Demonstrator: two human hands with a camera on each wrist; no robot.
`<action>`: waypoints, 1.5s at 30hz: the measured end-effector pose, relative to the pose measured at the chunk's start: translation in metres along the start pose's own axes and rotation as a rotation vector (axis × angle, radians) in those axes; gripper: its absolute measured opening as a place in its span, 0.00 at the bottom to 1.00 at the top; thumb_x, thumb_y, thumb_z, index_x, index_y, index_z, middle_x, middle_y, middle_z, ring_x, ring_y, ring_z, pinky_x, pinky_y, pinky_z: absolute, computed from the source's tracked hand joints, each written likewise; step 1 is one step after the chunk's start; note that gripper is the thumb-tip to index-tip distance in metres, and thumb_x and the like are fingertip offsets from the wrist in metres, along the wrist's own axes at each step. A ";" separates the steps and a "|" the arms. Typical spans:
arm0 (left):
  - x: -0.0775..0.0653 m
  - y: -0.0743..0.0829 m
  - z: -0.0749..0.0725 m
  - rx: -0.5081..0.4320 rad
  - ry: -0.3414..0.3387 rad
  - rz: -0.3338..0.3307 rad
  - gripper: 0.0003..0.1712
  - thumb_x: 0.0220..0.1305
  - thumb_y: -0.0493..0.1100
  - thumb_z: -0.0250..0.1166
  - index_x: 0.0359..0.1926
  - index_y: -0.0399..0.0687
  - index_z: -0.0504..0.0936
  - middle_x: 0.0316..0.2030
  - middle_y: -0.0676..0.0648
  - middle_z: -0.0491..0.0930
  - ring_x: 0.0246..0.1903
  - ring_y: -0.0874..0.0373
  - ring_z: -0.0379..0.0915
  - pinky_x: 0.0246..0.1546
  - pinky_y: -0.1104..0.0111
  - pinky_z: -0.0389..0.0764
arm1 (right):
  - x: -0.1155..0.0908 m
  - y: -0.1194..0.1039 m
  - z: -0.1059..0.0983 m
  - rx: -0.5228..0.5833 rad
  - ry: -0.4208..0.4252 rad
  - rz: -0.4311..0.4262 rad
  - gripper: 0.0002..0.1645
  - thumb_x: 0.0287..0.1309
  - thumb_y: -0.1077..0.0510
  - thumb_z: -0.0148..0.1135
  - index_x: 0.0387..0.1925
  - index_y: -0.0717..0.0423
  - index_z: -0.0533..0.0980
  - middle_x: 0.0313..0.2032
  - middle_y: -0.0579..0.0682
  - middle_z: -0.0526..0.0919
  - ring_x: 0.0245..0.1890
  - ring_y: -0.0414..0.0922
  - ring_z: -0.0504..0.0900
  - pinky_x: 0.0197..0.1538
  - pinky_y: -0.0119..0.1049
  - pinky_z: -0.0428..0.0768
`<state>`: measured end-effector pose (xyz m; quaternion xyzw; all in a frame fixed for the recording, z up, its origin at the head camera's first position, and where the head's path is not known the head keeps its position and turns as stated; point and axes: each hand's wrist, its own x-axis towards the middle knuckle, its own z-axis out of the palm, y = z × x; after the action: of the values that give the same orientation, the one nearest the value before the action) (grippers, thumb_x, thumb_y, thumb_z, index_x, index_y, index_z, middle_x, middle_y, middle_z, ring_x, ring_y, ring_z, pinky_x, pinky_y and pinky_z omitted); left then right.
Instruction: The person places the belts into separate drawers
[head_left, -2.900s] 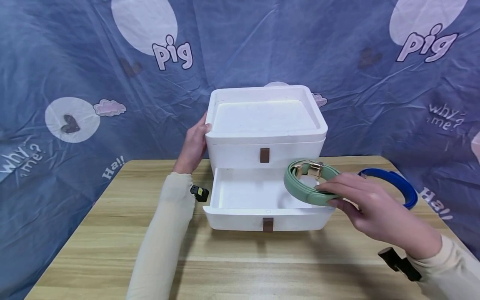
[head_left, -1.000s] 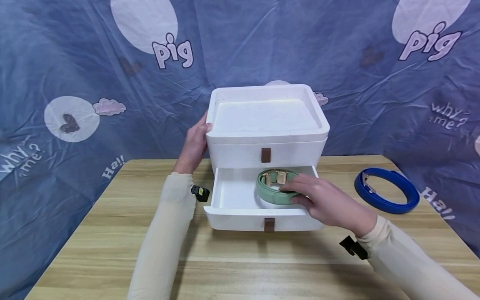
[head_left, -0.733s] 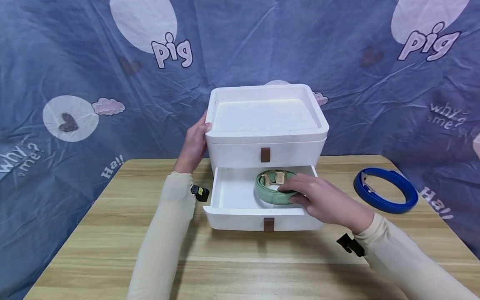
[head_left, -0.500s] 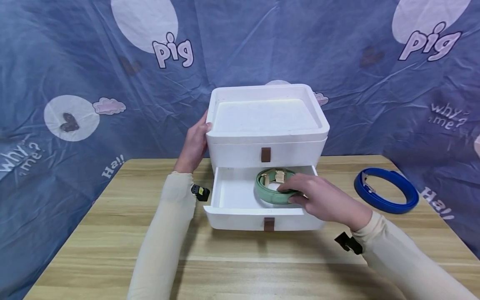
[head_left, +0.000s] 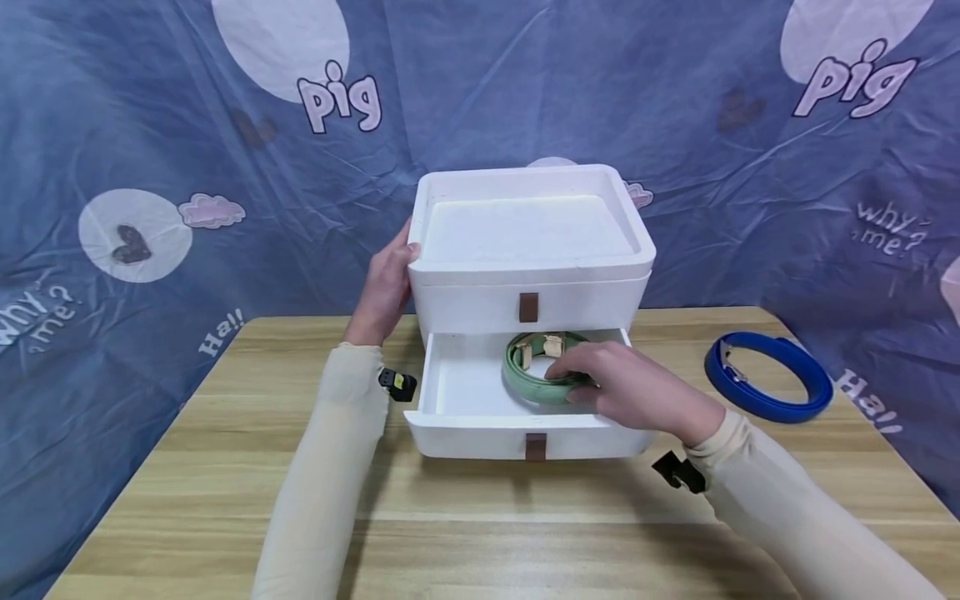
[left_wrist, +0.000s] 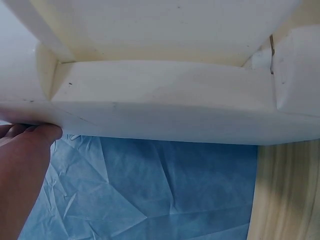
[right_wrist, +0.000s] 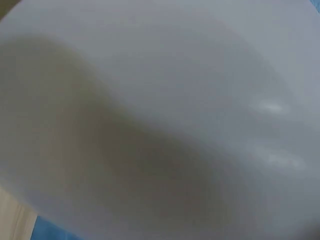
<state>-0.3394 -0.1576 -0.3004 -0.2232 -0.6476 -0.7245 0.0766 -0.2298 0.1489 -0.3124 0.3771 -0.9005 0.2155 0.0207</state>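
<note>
Right hand (head_left: 632, 387) pinches coiled green belt (head_left: 534, 389) in pulled-out white drawer (head_left: 465, 383); left hand (head_left: 383, 289) grips boxy white cabinet (head_left: 465, 308) by its side.

Table (head_left: 450, 542): was pale wood, grain streaks running left to right
White drawer unit (head_left: 465, 308): stood on the table toward the far edge, about mid-width, its lower drawer (head_left: 468, 437) pulled out to the near side
Blue belt (head_left: 772, 408): lay coiled in a ring on the wood, right of the unit, apart from it, silver buckle (head_left: 737, 374) at the ring's left side
</note>
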 end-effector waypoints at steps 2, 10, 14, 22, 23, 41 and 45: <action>0.000 0.001 0.000 -0.004 -0.004 0.006 0.35 0.68 0.44 0.47 0.76 0.47 0.56 0.73 0.50 0.56 0.69 0.59 0.53 0.67 0.62 0.58 | 0.002 0.000 0.000 0.021 -0.021 0.011 0.23 0.48 0.77 0.66 0.44 0.53 0.84 0.42 0.44 0.83 0.42 0.41 0.79 0.47 0.44 0.79; 0.000 0.001 0.001 -0.005 -0.008 0.003 0.36 0.68 0.45 0.47 0.76 0.48 0.56 0.73 0.49 0.56 0.69 0.58 0.54 0.67 0.61 0.59 | 0.009 0.005 0.000 0.039 -0.068 0.029 0.23 0.48 0.77 0.64 0.43 0.52 0.84 0.41 0.42 0.83 0.42 0.40 0.79 0.49 0.44 0.78; 0.001 0.001 0.000 0.001 -0.002 0.002 0.36 0.67 0.45 0.47 0.76 0.48 0.56 0.73 0.49 0.56 0.69 0.58 0.54 0.67 0.61 0.59 | 0.012 0.006 0.000 0.038 -0.096 0.012 0.23 0.48 0.76 0.65 0.43 0.51 0.84 0.41 0.41 0.83 0.42 0.39 0.79 0.49 0.43 0.78; 0.000 -0.002 0.000 0.007 0.007 -0.011 0.36 0.67 0.46 0.47 0.76 0.50 0.56 0.72 0.51 0.58 0.68 0.58 0.56 0.66 0.61 0.60 | 0.016 0.008 0.003 0.049 -0.131 -0.019 0.20 0.48 0.71 0.70 0.43 0.49 0.84 0.41 0.39 0.83 0.42 0.39 0.80 0.47 0.42 0.78; 0.000 -0.003 0.000 0.008 0.007 -0.011 0.36 0.67 0.46 0.47 0.76 0.50 0.56 0.72 0.51 0.58 0.68 0.58 0.56 0.66 0.61 0.60 | 0.016 0.009 0.003 0.053 -0.131 -0.027 0.20 0.48 0.70 0.70 0.43 0.49 0.84 0.41 0.39 0.83 0.42 0.39 0.80 0.47 0.42 0.78; 0.000 0.000 -0.002 0.006 -0.008 0.010 0.35 0.68 0.45 0.46 0.76 0.49 0.55 0.73 0.49 0.56 0.69 0.57 0.56 0.66 0.60 0.61 | 0.008 0.000 0.001 0.060 0.013 -0.022 0.18 0.54 0.64 0.71 0.49 0.55 0.83 0.45 0.43 0.83 0.47 0.41 0.80 0.50 0.43 0.79; 0.000 -0.001 -0.002 0.006 -0.009 0.016 0.36 0.68 0.45 0.46 0.76 0.46 0.55 0.73 0.49 0.56 0.69 0.57 0.55 0.66 0.61 0.60 | -0.005 -0.008 -0.003 0.060 0.157 -0.046 0.18 0.56 0.63 0.70 0.49 0.52 0.82 0.47 0.41 0.83 0.50 0.41 0.79 0.51 0.45 0.78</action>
<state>-0.3398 -0.1591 -0.3014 -0.2316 -0.6482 -0.7209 0.0802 -0.2218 0.1485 -0.3077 0.3800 -0.8803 0.2709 0.0847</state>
